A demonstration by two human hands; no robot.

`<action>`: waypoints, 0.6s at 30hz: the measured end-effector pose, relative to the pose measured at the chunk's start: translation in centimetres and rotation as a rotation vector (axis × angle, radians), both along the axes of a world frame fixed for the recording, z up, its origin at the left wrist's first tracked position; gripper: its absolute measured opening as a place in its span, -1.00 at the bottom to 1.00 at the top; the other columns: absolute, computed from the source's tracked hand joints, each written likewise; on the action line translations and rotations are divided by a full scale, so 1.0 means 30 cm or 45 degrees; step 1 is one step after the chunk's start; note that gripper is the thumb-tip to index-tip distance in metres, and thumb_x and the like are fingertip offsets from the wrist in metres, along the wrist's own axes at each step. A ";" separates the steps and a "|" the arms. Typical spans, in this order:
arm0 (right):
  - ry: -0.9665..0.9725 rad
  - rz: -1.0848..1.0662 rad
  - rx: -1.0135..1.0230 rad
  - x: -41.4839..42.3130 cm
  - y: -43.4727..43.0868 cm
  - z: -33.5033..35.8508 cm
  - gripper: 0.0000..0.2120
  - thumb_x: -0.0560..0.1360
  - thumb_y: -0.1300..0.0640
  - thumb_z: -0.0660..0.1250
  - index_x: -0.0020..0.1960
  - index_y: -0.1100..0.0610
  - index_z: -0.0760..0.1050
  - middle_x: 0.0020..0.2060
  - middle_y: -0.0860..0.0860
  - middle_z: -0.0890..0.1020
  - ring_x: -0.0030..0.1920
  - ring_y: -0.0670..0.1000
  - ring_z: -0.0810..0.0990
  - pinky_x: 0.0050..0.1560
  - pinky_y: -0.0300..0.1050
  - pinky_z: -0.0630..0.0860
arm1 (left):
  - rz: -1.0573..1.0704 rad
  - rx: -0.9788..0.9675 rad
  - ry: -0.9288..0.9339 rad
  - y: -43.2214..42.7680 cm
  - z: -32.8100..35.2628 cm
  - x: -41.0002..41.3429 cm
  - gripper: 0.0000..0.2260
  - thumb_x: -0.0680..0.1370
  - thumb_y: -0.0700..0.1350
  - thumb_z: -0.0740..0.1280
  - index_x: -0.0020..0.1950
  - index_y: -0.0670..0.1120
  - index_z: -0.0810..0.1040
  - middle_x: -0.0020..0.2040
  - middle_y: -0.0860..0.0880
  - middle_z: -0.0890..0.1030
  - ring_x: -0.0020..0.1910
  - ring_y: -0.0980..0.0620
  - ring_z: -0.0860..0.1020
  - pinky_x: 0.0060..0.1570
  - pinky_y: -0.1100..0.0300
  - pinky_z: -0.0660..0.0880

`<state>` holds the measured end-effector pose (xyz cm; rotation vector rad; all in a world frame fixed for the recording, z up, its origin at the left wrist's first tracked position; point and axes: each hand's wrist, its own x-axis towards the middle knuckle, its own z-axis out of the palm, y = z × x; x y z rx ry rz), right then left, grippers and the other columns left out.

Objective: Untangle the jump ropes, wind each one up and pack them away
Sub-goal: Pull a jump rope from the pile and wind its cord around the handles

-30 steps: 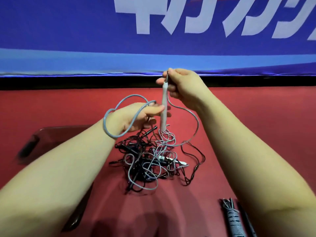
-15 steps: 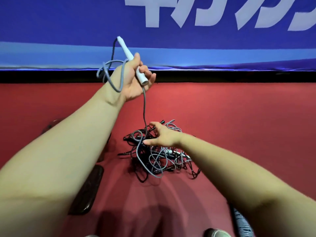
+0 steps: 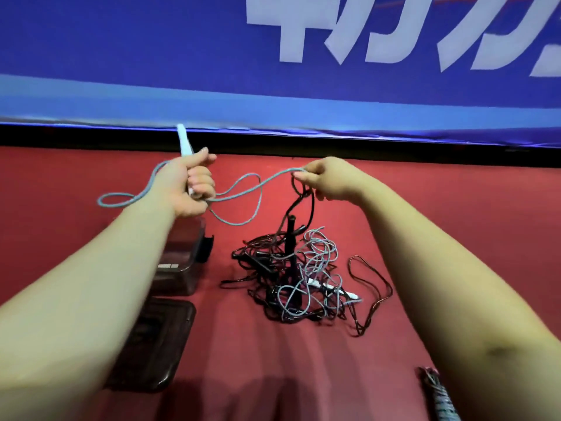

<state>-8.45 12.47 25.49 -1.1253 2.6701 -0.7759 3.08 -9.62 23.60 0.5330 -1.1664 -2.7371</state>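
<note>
My left hand [image 3: 191, 183] grips the white handle [image 3: 184, 143] of a grey jump rope, handle tip pointing up. The grey rope [image 3: 243, 196] loops off my left wrist and runs across to my right hand [image 3: 328, 179], which pinches it together with a black cord lifted out of the pile. Below on the red floor lies a tangle [image 3: 300, 281] of black and grey ropes, with a black handle standing up in it and a second white handle [image 3: 334, 288] lying near its right side.
A clear dark storage box [image 3: 182, 262] sits left of the tangle, its lid [image 3: 151, 344] lying flat in front of it. A wound-up rope bundle [image 3: 440, 396] lies at the bottom right. A blue banner wall stands behind the red floor.
My left hand has lowered with the white handle. My right hand has risen from the tangle, drawing the grey rope and a black cord up and to the right.
</note>
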 end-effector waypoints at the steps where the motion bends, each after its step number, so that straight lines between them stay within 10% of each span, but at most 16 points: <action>1: -0.115 0.004 -0.088 0.016 0.006 -0.014 -0.75 0.60 0.05 0.20 -0.16 0.13 0.54 -0.46 0.00 0.40 -0.42 -0.05 0.34 -0.35 -0.21 0.30 | -0.036 -0.025 -0.028 0.015 -0.016 0.000 -0.88 0.51 -0.05 0.25 -0.18 -0.07 0.44 -0.63 0.09 0.19 -0.69 0.19 0.19 -0.67 0.43 0.10; 5: -0.444 0.146 -0.604 0.055 0.018 -0.016 -0.77 0.59 0.11 0.19 -0.12 0.07 0.60 -0.45 -0.09 0.38 -0.38 -0.09 0.28 -0.28 -0.24 0.26 | -0.168 -0.329 -0.205 0.109 -0.032 -0.032 -0.91 0.59 -0.15 0.22 -0.05 -0.09 0.51 -0.39 0.03 0.40 -0.60 0.21 0.28 -0.66 0.44 0.17; 10: -0.221 0.350 -0.536 0.067 0.046 0.051 -0.79 0.62 0.17 0.14 -0.06 0.08 0.54 -0.39 -0.19 0.54 -0.36 -0.20 0.44 -0.24 -0.34 0.40 | -0.388 -0.614 -0.203 0.198 -0.044 -0.055 -0.77 0.57 -0.29 0.19 0.15 -0.07 0.52 0.07 -0.10 0.56 -0.53 0.17 0.39 -0.62 0.40 0.26; 18: 0.350 0.242 -0.380 0.029 0.080 0.035 -0.78 0.58 0.10 0.22 0.13 0.07 0.60 -0.15 -0.11 0.59 -0.12 -0.17 0.50 -0.07 -0.23 0.38 | -0.490 -0.755 -0.118 0.306 -0.022 -0.060 -0.86 0.57 -0.32 0.17 0.01 -0.14 0.48 -0.27 -0.03 0.60 -0.56 0.17 0.33 -0.62 0.41 0.19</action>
